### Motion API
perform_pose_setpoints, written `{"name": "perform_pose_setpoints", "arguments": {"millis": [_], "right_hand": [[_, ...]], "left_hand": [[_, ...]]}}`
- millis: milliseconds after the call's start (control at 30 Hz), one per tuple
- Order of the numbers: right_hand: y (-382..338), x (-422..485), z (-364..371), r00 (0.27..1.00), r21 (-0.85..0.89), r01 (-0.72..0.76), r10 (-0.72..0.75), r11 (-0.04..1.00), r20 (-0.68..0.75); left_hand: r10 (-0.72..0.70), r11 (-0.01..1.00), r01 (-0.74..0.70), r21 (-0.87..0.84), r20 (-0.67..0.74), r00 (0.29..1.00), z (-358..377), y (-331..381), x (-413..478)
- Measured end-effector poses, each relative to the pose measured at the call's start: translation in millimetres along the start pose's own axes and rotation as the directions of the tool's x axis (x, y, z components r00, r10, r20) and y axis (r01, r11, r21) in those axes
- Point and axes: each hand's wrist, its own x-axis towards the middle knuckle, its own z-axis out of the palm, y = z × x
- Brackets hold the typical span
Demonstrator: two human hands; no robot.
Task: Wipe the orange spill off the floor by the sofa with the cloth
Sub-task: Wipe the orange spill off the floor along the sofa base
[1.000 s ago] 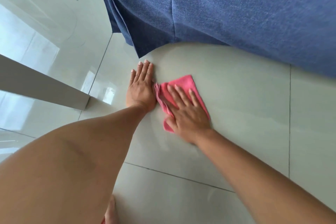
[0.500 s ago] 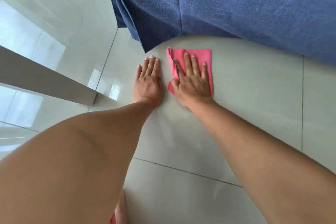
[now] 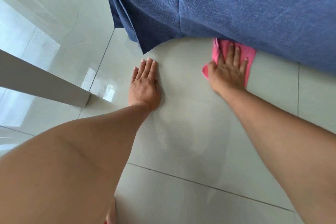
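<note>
A pink cloth lies flat on the pale tiled floor, right at the lower edge of the blue sofa cover, which hides its far end. My right hand presses down on the cloth, fingers spread. My left hand rests flat on the bare tile to the left, holding nothing. No orange stain shows; a faint damp smear marks the tile between my arms.
A white furniture leg slants in from the left and meets the floor beside my left arm. The sofa cover's corner hangs down just beyond my left fingertips. Glossy tiles stretch off to the upper left.
My right hand has slid the cloth away from me and to the right, up to the sofa's edge. My left hand has stayed planted on the tile.
</note>
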Motion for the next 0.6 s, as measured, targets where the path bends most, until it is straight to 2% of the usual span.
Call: {"name": "perform_pose_setpoints", "arguments": {"millis": [67, 133, 267, 333, 433, 467, 500, 533, 600], "right_hand": [[-38, 8, 1, 0.999, 0.007, 0.038, -0.038, 0.999, 0.009], [-70, -2, 5, 0.988, -0.008, 0.156, -0.156, 0.988, 0.005], [-94, -73, 25, 0.906, -0.021, 0.422, -0.421, 0.906, 0.050], [-76, -118, 32, 0.840, -0.051, 0.541, -0.537, 0.839, 0.073], [-10, -156, 31, 0.713, -0.057, 0.700, -0.691, 0.712, 0.119], [16, -153, 28, 0.706, -0.064, 0.707, -0.698, 0.704, 0.117], [38, -144, 24, 0.739, -0.082, 0.674, -0.666, 0.734, 0.105], [55, -128, 19, 0.802, -0.102, 0.598, -0.592, 0.795, 0.080], [67, -85, 12, 0.940, -0.117, 0.339, -0.339, 0.933, 0.021]], "left_hand": [[0.003, 1.000, -0.003, -0.001, -0.002, 1.000, 0, 0, 1], [0.006, 1.000, -0.006, -0.004, -0.003, 1.000, 1, -1, 1], [0.009, 1.000, -0.008, -0.014, 0.031, 0.999, -1, -2, 0], [0.010, 1.000, -0.010, 0.000, 0.042, 0.999, -2, -1, -1], [0.007, 1.000, -0.007, -0.007, 0.024, 1.000, -5, 1, -1], [0.004, 1.000, -0.004, -0.009, 0.021, 1.000, -5, 2, -2], [0.003, 1.000, -0.003, -0.007, 0.019, 1.000, -5, 3, -2], [0.002, 1.000, -0.002, -0.002, 0.017, 1.000, -4, 3, -2], [0.001, 1.000, -0.001, 0.013, 0.014, 1.000, -3, 3, -1]]}}
